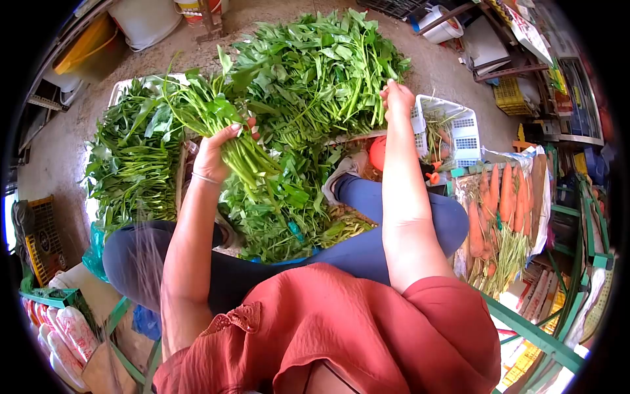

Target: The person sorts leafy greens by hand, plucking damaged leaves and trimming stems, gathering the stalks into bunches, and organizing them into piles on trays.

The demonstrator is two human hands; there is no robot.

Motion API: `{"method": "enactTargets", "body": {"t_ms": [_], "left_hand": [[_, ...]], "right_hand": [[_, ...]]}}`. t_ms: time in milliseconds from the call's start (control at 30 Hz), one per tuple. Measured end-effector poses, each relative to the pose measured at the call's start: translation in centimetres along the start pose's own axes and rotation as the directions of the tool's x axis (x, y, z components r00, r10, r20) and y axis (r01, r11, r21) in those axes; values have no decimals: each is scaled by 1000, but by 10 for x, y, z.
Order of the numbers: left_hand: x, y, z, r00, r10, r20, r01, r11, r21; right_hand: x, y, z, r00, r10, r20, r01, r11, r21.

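Observation:
My left hand [220,151] is wrapped round a bunch of leafy green stems [246,157], held above the greens between my knees. The bunch's leaves point up and to the left, its cut stems down to the right. At the right edge of the large heap of greens [308,72], my right hand [398,100] is closed with its fingers curled by the stems; what it pinches, if anything, is too small to make out. Another stack of greens [134,157] lies in a white crate at the left. Loose greens [282,210] lie between my legs.
A white basket [467,134] with some stems and a red-orange round object [378,153] are right of the heap. Carrots [506,197] lie farther right beside a green frame [538,331]. Buckets [144,23] stand at the back left, wrapped white goods [69,338] at the lower left.

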State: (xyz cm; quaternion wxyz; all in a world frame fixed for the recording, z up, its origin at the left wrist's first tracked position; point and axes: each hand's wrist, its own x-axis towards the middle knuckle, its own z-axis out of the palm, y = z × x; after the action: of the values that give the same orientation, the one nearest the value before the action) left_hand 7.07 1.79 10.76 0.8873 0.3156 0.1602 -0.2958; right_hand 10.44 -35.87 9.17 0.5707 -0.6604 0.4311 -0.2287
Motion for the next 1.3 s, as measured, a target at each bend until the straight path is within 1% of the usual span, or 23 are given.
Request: {"method": "enactTargets", "body": {"t_ms": [33, 100, 133, 167, 200, 233, 300, 333, 433, 500, 567, 700, 767, 800, 867, 900, 967, 1000, 1100, 1133, 1167, 1233, 1300], "left_hand": [[4, 0, -2, 1000, -17, -8, 18, 999, 40], [11, -6, -11, 999, -19, -26, 20, 999, 43], [21, -10, -20, 998, -50, -24, 50, 999, 14], [27, -13, -29, 997, -79, -20, 79, 997, -14], [26, -13, -23, 992, -98, -82, 94, 994, -50], [26, -14, -21, 992, -99, -83, 95, 994, -48], [26, -14, -16, 988, -85, -127, 81, 996, -43], [27, -14, -19, 991, -92, -99, 90, 996, -29], [32, -16, -19, 991, -104, -87, 103, 995, -11], [36, -15, -21, 987, -132, -87, 131, 991, -19], [39, -17, -25, 987, -115, -110, 116, 993, -1], [40, -20, -19, 986, -119, -119, 116, 993, -31], [41, -19, -15, 984, -130, -118, 135, 990, 35], [40, -19, -9, 987, -113, -114, 121, 991, 62], [43, -25, -16, 991, -89, -100, 100, 990, 102], [42, -24, -11, 986, -87, -145, 102, 990, 101], [47, -27, -13, 986, -117, -120, 131, 985, 115], [46, -27, -9, 986, -117, -120, 131, 985, 116], [45, -32, 0, 992, -41, -119, 63, 981, 185], [44, -33, 4, 992, -20, -125, 49, 971, 234], [44, -34, 9, 992, 9, -126, 27, 959, 283], [45, -38, 20, 986, 70, -153, -23, 958, 287], [55, -47, 15, 992, 97, -83, -57, 919, 390]], "right_hand": [[1, 7, -1, 990, 117, -78, -113, 992, 56], [0, 11, -4, 989, 124, -83, -120, 992, 44], [-10, 11, -4, 976, -193, -101, 189, 981, -52], [-21, 12, -3, 866, -492, -88, 477, 867, -146], [-54, -10, 3, 790, -580, 197, 586, 622, -520], [-53, -8, 9, 819, -492, 295, 548, 522, -653], [-48, -1, 24, 880, -441, 173, 353, 366, -861], [-46, -1, 29, 920, -366, 142, 281, 362, -889], [-37, 0, 29, 928, -321, 188, 293, 319, -901], [-27, -4, 23, 938, -330, 103, 312, 680, -664], [-27, -20, 15, 867, -495, 54, 497, 853, -161], [-28, -14, 11, 813, -581, 36, 571, 785, -242], [-23, -3, 11, 910, -413, 36, 414, 910, -36], [-33, -13, 10, 910, -413, 36, 414, 910, -36], [-70, -38, 5, 920, -393, -3, 364, 848, 385], [-70, -39, 5, 915, -403, 10, 370, 849, 376], [-76, -19, 3, 962, -66, 265, 14, 981, 193], [-78, -20, 4, 963, -85, 256, 30, 976, 214], [-95, -15, 7, 861, -444, 248, 331, 860, 389], [-108, -16, 7, 874, -400, 274, 334, 906, 258], [-107, 1, 10, 836, -403, 371, 313, 908, 279], [-125, 19, 15, 828, -403, 390, 462, 884, -68], [-155, 20, 15, 848, -372, 378, 468, 860, -202]]}}
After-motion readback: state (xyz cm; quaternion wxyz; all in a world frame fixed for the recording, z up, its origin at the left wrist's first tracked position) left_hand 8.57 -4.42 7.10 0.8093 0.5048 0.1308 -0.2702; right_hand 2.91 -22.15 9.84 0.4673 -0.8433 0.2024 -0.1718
